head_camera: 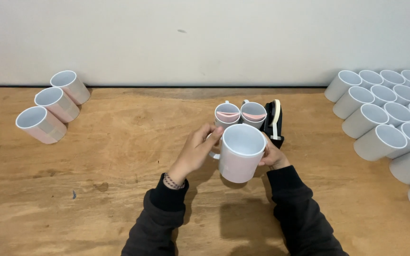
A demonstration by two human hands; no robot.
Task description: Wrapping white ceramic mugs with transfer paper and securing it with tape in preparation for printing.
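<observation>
I hold a mug [241, 152] at frame centre between my left grip [196, 150] and right grip [272, 155]. Just behind it on the surface [119, 156] stand two mugs [240, 114], a tape dispenser [274, 122] to their right. Three lying mugs [53, 105] sit upper left; many lying mugs [390, 118] crowd the right edge.

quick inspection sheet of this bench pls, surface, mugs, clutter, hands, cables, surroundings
surface: brown wooden tabletop, worn, with dark stains.
job's things: white ceramic mug with a pale pink wrap on its wall, held above the table, mouth toward the camera; two white mugs with pink sheets curled inside just behind it; black tape dispenser with a pale roll beside them.
clutter: three wrapped white mugs lying on their sides at far left; a large group of plain white mugs on their sides at right.
grippers: left hand on the mug's handle side, fingers at the rim; right hand against its other side, partly hidden.
cables: nothing seen.
surroundings: plain pale wall behind the table.
</observation>
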